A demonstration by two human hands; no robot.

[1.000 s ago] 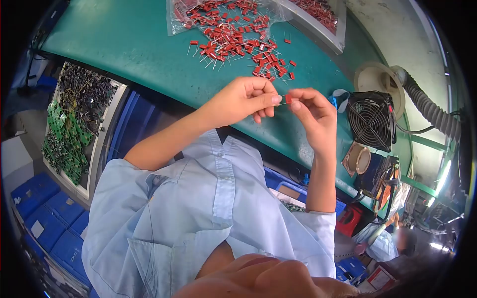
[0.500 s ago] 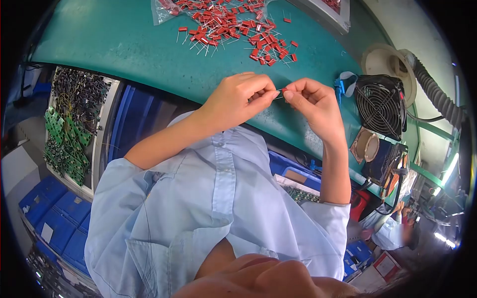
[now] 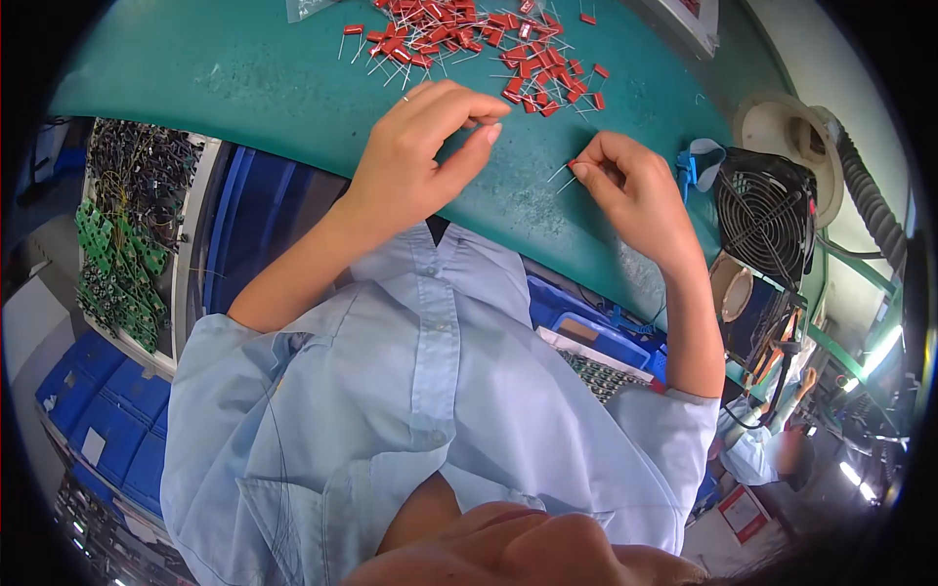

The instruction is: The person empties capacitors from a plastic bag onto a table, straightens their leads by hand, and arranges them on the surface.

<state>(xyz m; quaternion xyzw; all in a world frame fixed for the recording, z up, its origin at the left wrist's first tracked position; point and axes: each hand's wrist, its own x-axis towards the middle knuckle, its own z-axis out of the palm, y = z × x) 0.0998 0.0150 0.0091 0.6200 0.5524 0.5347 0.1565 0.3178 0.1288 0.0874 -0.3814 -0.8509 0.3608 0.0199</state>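
1. The left hand [image 3: 415, 146] is released: thumb and forefinger stand slightly apart with nothing seen between them, the other fingers curled. What lies inside the curl is hidden.
2. The right hand [image 3: 640, 195] pinches a red component [image 3: 572, 166] between thumb and fingertips. Its two thin metal leads point out toward the left hand, well apart from it.
3. Both hands are above the green surface [image 3: 274, 98], with bare green showing between them.
4. Beyond the hands lies a loose pile of red components [image 3: 459, 37], leads sticking out at many angles. Its nearer edge is near the left hand's fingertips.
5. Just right of the right hand is a blue clip [image 3: 689, 171] on a pale strap; beside that stands a black fan [image 3: 767, 215] with a round wire guard.
6. Farther right of the hands, a grey ribbed hose [image 3: 865, 181] joins a beige funnel [image 3: 777, 132].
7. Well to the left of the left hand, below the surface's edge, a tray carries green circuit boards [image 3: 122, 283].
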